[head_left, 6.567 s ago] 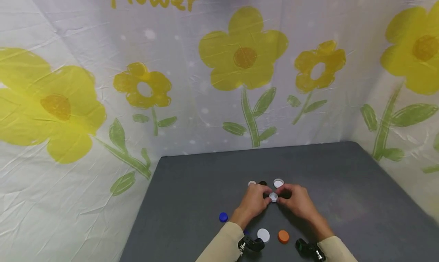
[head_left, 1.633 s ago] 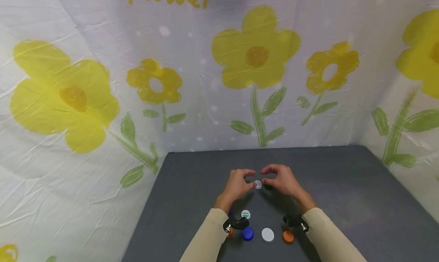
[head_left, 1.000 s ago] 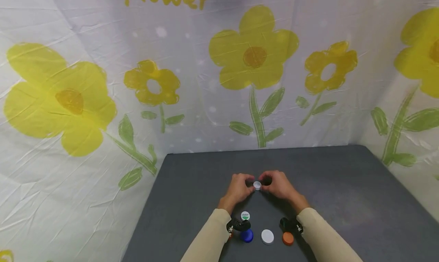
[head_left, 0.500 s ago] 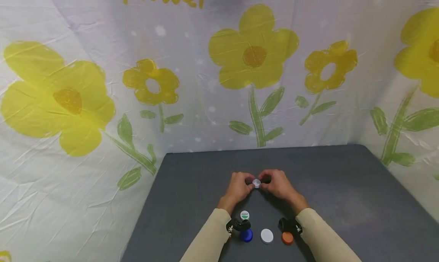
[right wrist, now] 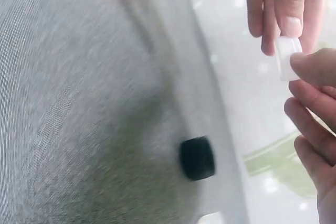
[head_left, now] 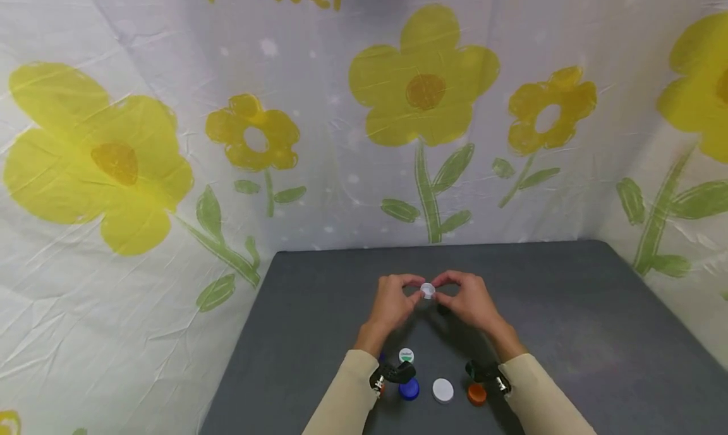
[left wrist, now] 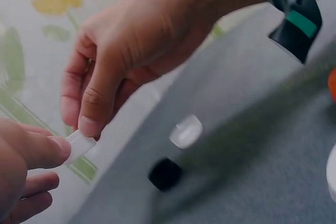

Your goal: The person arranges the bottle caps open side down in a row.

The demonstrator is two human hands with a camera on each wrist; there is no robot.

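A small white bottle cap point(head_left: 428, 291) is held up between both hands, its hollow side facing the head camera. My left hand point(head_left: 392, 303) pinches its left edge with thumb and fingers, while my right hand point(head_left: 471, 303) pinches the right edge. The left wrist view shows both thumbs on the cap point(left wrist: 81, 146), lifted off the table. From the right wrist, the cap point(right wrist: 287, 59) appears side-on between the fingertips. On the table beneath lie a black cap point(left wrist: 165, 174) and another white cap point(left wrist: 186, 131), mostly hidden by the hands in the head view.
Nearer the person on the grey table point(head_left: 318, 321) lie a green-and-white labelled cap point(head_left: 406, 355), a blue cap point(head_left: 409, 389), a larger white cap point(head_left: 443, 391) and an orange cap point(head_left: 476, 394). The left wrist strap partly covers more caps. Flower-printed fabric point(head_left: 335, 195) stands behind.
At 1.6 seconds ago the hands were spread around the white cap; then their fingers closed on it. Since half a second ago both hands have risen with it. The labelled cap was not visible 6.6 seconds ago.
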